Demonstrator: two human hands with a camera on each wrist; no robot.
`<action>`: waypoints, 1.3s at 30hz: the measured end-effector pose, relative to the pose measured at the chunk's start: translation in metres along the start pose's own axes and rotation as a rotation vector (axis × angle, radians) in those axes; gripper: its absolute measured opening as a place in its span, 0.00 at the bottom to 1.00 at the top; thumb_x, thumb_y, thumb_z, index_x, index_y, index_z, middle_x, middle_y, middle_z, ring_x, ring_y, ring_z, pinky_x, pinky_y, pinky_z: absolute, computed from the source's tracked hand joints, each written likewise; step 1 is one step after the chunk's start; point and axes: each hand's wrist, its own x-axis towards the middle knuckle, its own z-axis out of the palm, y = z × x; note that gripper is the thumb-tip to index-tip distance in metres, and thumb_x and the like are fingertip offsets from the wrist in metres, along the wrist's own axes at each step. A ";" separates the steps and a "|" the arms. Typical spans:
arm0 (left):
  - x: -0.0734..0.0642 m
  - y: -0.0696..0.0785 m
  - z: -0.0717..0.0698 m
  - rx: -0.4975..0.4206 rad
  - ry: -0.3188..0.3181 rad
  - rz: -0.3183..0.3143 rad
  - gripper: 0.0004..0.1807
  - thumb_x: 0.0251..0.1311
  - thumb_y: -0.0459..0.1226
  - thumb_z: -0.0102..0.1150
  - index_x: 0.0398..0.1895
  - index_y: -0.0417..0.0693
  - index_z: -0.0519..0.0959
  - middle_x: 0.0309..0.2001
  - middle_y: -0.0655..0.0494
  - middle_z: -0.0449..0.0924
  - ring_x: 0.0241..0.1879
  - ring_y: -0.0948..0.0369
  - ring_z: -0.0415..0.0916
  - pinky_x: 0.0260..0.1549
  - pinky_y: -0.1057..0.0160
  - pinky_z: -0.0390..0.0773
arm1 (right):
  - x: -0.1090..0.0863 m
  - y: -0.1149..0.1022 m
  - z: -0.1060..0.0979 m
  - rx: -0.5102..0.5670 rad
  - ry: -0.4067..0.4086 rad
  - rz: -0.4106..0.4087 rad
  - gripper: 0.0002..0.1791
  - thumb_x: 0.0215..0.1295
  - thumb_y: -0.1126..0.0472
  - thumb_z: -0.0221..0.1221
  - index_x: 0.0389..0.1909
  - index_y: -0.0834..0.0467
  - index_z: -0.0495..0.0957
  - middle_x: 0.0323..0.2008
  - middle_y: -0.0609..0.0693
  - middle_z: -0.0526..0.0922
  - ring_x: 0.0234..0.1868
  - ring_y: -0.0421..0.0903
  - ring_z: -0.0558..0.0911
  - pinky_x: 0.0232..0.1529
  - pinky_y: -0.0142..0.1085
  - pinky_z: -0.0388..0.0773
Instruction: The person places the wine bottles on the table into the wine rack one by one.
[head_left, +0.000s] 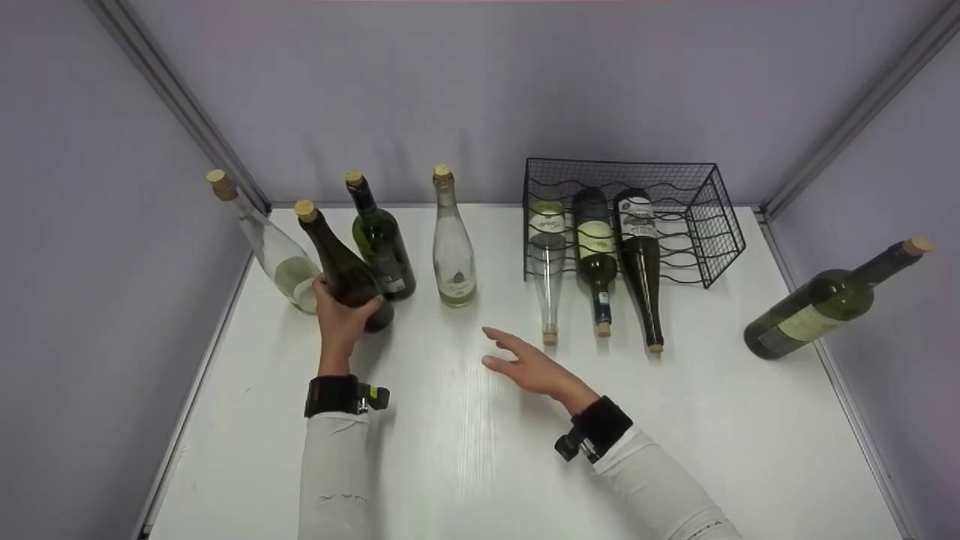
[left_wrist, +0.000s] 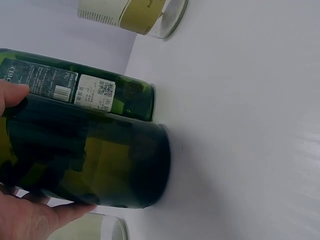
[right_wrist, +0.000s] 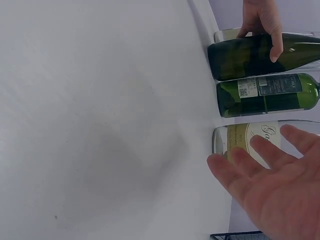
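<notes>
My left hand [head_left: 343, 319] grips the lower body of a dark, corked wine bottle [head_left: 341, 262], thumb on one side and fingers on the other. In the left wrist view that dark bottle [left_wrist: 95, 155] hides part of a green wine bottle [left_wrist: 125, 95] behind it. A clear bottle [head_left: 277, 259] stands just left of the held one. My right hand [head_left: 532, 367] hovers over the table with fingers spread and holds nothing. Nearest to it is another clear bottle [head_left: 454, 255], upright with a cork. The right wrist view shows the right palm [right_wrist: 295, 195] in front of that bottle's label.
A black wire rack [head_left: 724, 225] at the back right holds three bottles lying with their corks toward me. On the far right stands a green wine bottle [head_left: 814, 311] with a cream label. Grey walls [head_left: 450, 90] enclose the white table [head_left: 450, 450].
</notes>
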 end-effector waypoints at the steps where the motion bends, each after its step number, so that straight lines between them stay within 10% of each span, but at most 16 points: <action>1: -0.002 0.001 0.000 0.000 -0.003 -0.002 0.51 0.42 0.27 0.77 0.68 0.39 0.54 0.64 0.39 0.65 0.66 0.48 0.62 0.65 0.49 0.60 | 0.000 0.000 0.000 0.001 -0.001 -0.005 0.37 0.72 0.42 0.53 0.77 0.47 0.54 0.75 0.49 0.56 0.74 0.52 0.55 0.68 0.51 0.60; 13: -0.021 0.016 0.003 0.112 -0.026 -0.028 0.51 0.42 0.30 0.78 0.67 0.48 0.53 0.66 0.42 0.63 0.69 0.50 0.58 0.66 0.49 0.57 | 0.000 -0.010 -0.003 0.025 0.010 -0.038 0.35 0.74 0.42 0.50 0.76 0.50 0.56 0.73 0.50 0.60 0.72 0.52 0.60 0.68 0.53 0.58; 28: -0.050 0.027 0.017 0.235 0.017 0.291 0.42 0.35 0.25 0.76 0.61 0.48 0.71 0.57 0.51 0.72 0.59 0.54 0.68 0.60 0.47 0.64 | 0.002 -0.021 -0.007 0.226 -0.080 0.023 0.35 0.78 0.39 0.37 0.71 0.59 0.64 0.63 0.63 0.72 0.62 0.64 0.73 0.62 0.60 0.64; 39: -0.066 0.022 0.034 0.508 0.023 0.613 0.41 0.33 0.30 0.80 0.58 0.49 0.75 0.56 0.43 0.71 0.60 0.45 0.66 0.60 0.33 0.59 | -0.001 -0.031 -0.022 0.376 -0.110 -0.027 0.41 0.76 0.35 0.37 0.69 0.66 0.65 0.61 0.65 0.74 0.59 0.60 0.77 0.59 0.54 0.71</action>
